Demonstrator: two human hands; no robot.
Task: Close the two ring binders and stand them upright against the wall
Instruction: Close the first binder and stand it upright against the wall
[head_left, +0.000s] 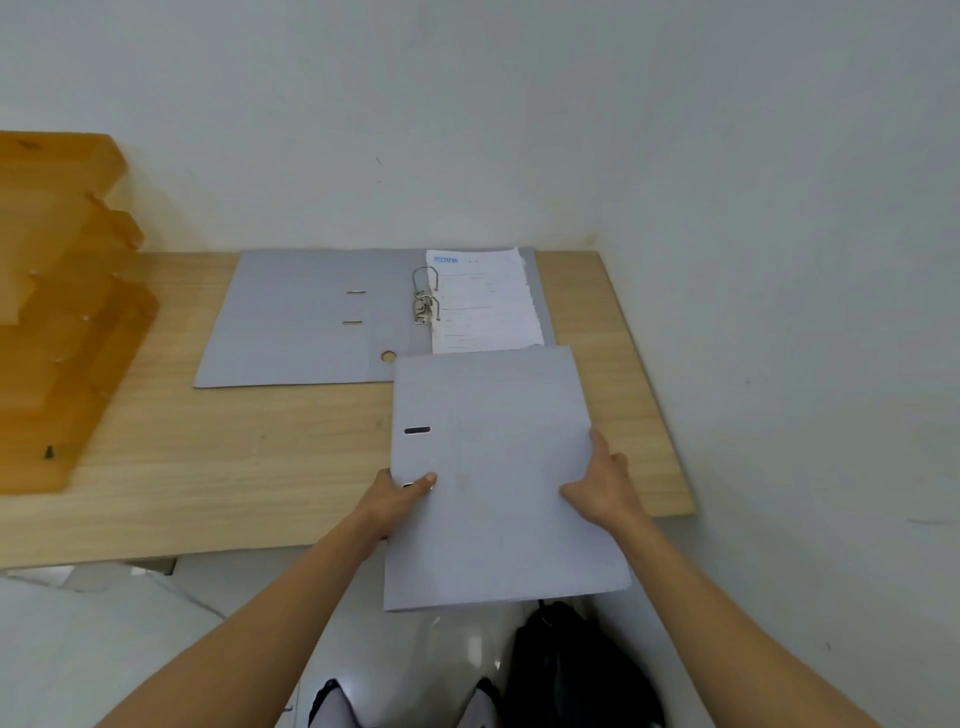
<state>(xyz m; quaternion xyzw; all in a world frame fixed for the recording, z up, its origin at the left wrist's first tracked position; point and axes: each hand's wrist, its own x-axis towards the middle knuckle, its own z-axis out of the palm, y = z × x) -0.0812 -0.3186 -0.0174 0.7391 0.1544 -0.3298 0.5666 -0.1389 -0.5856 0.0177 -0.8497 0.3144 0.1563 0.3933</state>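
Observation:
A closed grey ring binder (498, 467) is held flat, tilted a little, over the front edge of the wooden desk (208, 467). My left hand (400, 493) grips its left edge with the thumb on the cover. My right hand (602, 483) grips its right edge. Behind it a second grey binder (306, 322) lies open flat on the desk by the wall (467, 130). Its metal rings (427, 296) stand up and a stack of white papers (483, 301) rests on its right half. The held binder covers the open one's near right corner.
An orange translucent stack of letter trays (57, 312) stands at the desk's left end. A side wall (805, 312) runs along the desk's right edge. Below the desk lie a black bag (571, 670) and a light floor, with my feet visible.

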